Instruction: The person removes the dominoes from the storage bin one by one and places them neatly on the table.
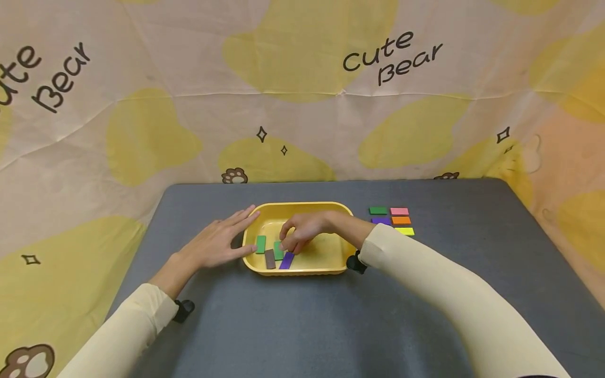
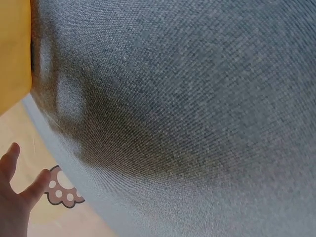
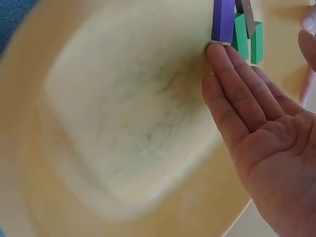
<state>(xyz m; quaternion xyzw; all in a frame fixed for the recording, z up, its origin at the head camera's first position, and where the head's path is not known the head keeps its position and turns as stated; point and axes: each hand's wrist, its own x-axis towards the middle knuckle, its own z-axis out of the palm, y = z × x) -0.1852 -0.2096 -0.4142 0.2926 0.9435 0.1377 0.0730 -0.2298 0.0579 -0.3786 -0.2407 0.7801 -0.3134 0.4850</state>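
Note:
A yellow plastic tray (image 1: 331, 272) stands on the dark grey table. In its left part lie a green block (image 1: 261, 244), a brown block (image 1: 270, 259), a second green block (image 1: 278, 252) and a purple block (image 1: 286, 261). Reaching down into the tray, my right hand (image 1: 304, 231) has its fingertips at the second green block and the purple one. The right wrist view shows that hand (image 3: 266, 123) with fairly straight fingers, their tips by the purple block's (image 3: 223, 19) end. My left hand (image 1: 217, 241) rests at the tray's left rim, fingers spread.
Right of the tray, flat blocks lie on the table in two columns: green (image 1: 377, 210), pink (image 1: 399, 211), purple (image 1: 380, 221), orange (image 1: 401, 220) and yellow (image 1: 405, 231). A printed cloth (image 1: 302, 126) hangs behind the table's back edge.

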